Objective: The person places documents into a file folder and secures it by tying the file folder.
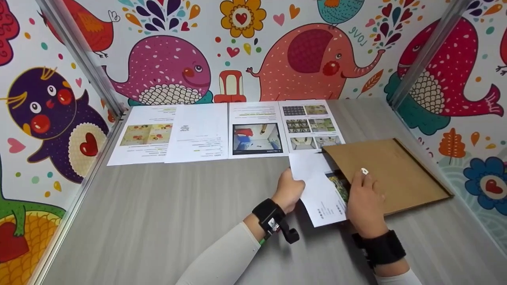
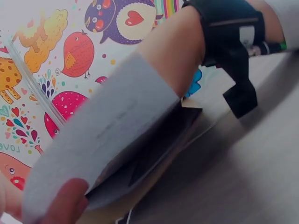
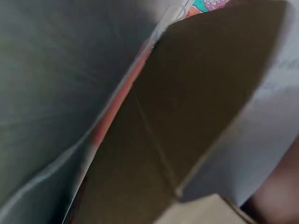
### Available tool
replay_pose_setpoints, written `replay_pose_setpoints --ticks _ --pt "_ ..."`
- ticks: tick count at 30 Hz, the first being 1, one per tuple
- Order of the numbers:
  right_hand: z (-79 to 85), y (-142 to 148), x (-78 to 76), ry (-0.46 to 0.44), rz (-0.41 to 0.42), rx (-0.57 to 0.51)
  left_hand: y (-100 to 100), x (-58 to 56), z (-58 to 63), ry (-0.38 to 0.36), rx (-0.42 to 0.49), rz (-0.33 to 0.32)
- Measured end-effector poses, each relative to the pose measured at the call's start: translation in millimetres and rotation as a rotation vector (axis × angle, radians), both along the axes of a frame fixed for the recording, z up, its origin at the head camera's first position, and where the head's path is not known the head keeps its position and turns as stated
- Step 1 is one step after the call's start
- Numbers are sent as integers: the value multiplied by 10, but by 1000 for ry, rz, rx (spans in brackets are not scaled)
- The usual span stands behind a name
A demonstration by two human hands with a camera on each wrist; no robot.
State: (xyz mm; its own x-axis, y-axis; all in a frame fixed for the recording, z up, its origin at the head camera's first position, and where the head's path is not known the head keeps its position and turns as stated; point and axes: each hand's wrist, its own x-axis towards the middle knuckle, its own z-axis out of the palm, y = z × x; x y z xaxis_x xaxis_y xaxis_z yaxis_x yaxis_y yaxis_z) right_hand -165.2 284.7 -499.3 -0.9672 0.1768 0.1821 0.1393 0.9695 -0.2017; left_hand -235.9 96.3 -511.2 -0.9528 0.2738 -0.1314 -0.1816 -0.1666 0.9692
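Note:
At the right of the table in the head view lies a large brown paper envelope, its near-left end raised. A white printed sheet with a dark picture sticks out of its mouth. My left hand grips the left edge of this sheet. My right hand holds the envelope by its mouth, fingers over the top face beside a small white button. In the left wrist view the sheet stands tilted with a fingertip beside it. Brown paper fills the right wrist view.
Several printed sheets lie in a row along the back of the grey table, among them a page with a large photo and a page of small pictures. Walls with cartoon animals enclose the back and sides.

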Motion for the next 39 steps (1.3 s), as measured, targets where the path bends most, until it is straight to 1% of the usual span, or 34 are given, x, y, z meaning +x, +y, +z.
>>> replay_pose_setpoints --ticks 4,7,9,11,12,14,18,20,23,25,28,30,33,36,39 --pt "39 -25 13 46 18 -14 27 10 5 6 44 -8" --pt "51 -30 24 74 39 -31 47 15 13 16 50 -56" --pt "62 -32 34 88 47 -41 47 14 29 26 16 -91" --pt "73 -33 43 92 49 -56 38 8 52 34 -39 -103" --pt "80 -34 47 93 45 -58 31 6 60 30 -64 -101" --pt "91 -40 55 89 32 -66 14 4 77 15 -117 -77" --pt "107 -81 73 85 5 -72 -12 9 76 13 -197 -43" --pt "112 -117 83 94 1 -67 -22 15 72 74 -270 -35" --pt "120 -179 93 109 5 -56 -38 17 70 188 -392 -24" --pt "127 -216 98 111 4 -43 -51 12 79 274 -473 3" --pt "133 -251 100 101 -3 -35 -72 0 103 317 -528 69" --pt "132 -261 97 91 -11 -29 -81 -6 127 316 -508 118" --pt "132 -265 96 80 -16 -37 -83 -2 168 268 -412 142" --pt "134 -269 97 69 -18 -47 -68 16 192 234 -339 113" --pt "138 -284 99 56 -16 -57 -50 29 177 230 -347 82"
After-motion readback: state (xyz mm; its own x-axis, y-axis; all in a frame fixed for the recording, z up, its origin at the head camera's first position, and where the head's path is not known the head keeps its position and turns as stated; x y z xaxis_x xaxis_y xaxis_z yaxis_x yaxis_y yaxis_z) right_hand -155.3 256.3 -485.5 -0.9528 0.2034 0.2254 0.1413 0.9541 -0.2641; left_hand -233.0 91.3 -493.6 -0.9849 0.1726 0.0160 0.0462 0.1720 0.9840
